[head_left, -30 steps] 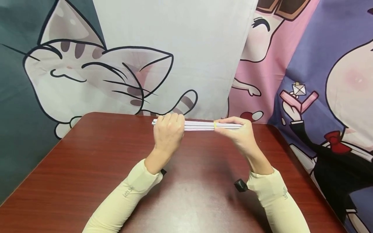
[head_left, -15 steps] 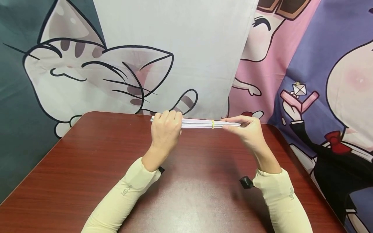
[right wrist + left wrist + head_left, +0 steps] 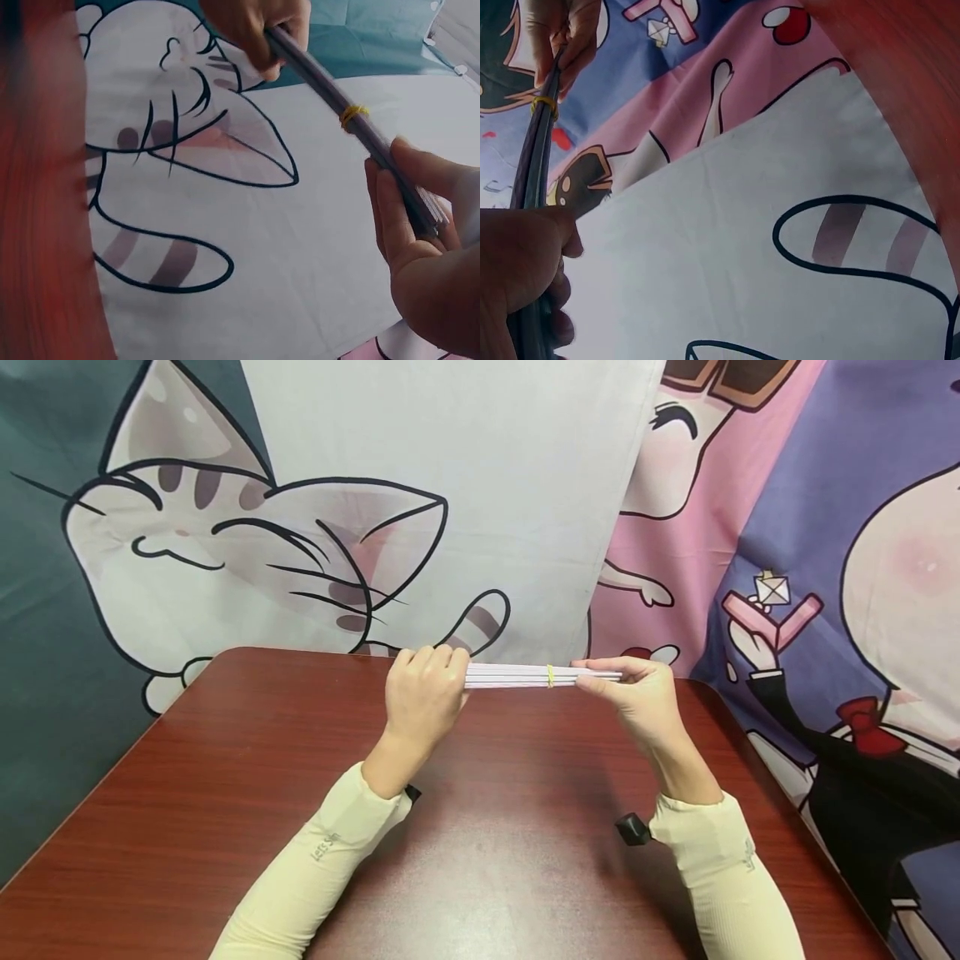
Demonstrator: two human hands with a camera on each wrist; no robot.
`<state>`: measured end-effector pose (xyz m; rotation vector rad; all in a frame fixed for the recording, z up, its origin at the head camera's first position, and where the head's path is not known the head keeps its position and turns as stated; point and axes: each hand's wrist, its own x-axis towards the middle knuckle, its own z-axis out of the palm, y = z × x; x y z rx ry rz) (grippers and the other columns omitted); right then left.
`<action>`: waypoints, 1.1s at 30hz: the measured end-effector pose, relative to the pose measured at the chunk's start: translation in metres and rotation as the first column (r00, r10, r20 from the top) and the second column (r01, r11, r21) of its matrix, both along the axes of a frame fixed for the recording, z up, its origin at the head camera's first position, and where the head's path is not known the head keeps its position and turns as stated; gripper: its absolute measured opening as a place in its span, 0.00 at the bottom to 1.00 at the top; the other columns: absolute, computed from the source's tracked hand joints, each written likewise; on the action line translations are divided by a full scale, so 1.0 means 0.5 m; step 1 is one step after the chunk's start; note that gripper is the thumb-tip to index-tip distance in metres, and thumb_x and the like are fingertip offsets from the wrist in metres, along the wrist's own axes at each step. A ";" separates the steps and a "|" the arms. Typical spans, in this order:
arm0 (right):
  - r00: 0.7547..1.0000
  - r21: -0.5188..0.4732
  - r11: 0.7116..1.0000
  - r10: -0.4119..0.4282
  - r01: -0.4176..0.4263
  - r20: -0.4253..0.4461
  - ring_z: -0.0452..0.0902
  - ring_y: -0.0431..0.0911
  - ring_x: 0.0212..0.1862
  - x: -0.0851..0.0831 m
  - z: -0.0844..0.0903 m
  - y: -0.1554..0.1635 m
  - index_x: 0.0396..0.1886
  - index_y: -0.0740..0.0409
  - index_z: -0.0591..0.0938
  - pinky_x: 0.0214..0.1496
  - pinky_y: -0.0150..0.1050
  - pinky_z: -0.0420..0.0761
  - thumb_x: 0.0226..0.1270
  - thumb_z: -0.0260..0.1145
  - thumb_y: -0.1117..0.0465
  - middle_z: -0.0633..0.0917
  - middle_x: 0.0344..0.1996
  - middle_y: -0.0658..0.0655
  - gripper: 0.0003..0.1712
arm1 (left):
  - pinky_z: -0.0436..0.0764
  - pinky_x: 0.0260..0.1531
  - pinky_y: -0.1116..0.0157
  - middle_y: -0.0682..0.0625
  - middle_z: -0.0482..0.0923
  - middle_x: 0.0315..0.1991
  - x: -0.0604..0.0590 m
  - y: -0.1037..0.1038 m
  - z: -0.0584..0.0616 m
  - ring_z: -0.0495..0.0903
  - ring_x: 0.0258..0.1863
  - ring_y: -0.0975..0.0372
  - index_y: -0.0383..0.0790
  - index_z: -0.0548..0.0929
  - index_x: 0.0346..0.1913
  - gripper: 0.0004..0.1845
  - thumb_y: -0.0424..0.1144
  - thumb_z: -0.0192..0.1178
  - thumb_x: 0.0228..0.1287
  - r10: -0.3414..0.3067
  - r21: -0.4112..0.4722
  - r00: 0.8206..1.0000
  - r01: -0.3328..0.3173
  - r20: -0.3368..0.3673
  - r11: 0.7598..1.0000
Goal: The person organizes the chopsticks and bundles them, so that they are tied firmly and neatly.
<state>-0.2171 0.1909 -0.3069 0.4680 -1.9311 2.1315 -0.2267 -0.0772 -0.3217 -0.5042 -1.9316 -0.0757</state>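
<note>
A bundle of thin white sticks (image 3: 506,676) is held level above the far part of the table, stretched between both hands. My left hand (image 3: 427,693) grips its left part with fingers curled round it, hiding that end. Near the right end, my right hand (image 3: 637,693) pinches the bundle between thumb and fingers. A yellow rubber band (image 3: 550,676) circles the sticks just left of the right fingertips. In the right wrist view the band (image 3: 353,117) looks wound round the bundle, and the stick ends (image 3: 433,221) show beside the right palm.
The reddish-brown wooden table (image 3: 187,793) spreads below the hands. Behind it hangs a cloth backdrop (image 3: 525,485) printed with a cartoon cat and figures. A small black device (image 3: 633,829) sits at the right sleeve's cuff.
My right hand has slid right off the rubber band to pinch nearer the stick ends. My left hand and the bundle have risen slightly, and the bundle's left end is now hidden.
</note>
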 end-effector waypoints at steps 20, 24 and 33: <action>0.323 0.324 0.356 0.065 0.876 -0.944 0.75 0.61 0.41 -0.029 -0.073 -0.064 0.57 0.70 0.78 0.47 0.55 0.70 0.78 0.53 0.54 0.82 0.44 0.65 0.23 | 0.65 0.21 0.59 0.48 0.69 0.17 -0.013 0.017 -0.015 0.70 0.18 0.53 0.40 0.71 0.20 0.14 0.33 0.60 0.62 0.061 0.009 0.997 -0.060 -0.045 0.998; 0.398 0.399 0.265 0.062 0.878 -0.915 0.68 0.60 0.39 -0.030 -0.091 -0.071 0.60 0.71 0.73 0.47 0.57 0.63 0.80 0.44 0.57 0.77 0.42 0.66 0.24 | 0.66 0.22 0.59 0.48 0.69 0.17 -0.017 0.019 -0.020 0.71 0.19 0.53 0.40 0.72 0.21 0.13 0.33 0.59 0.62 0.071 -0.006 0.997 -0.071 -0.014 0.997; 0.432 0.432 0.203 0.047 0.879 -0.901 0.66 0.61 0.38 -0.046 -0.112 -0.083 0.56 0.71 0.72 0.45 0.55 0.61 0.72 0.45 0.68 0.75 0.40 0.66 0.18 | 0.68 0.24 0.57 0.47 0.72 0.20 -0.023 0.014 -0.033 0.74 0.23 0.52 0.39 0.73 0.23 0.10 0.32 0.65 0.53 0.077 -0.028 0.992 -0.075 0.101 0.997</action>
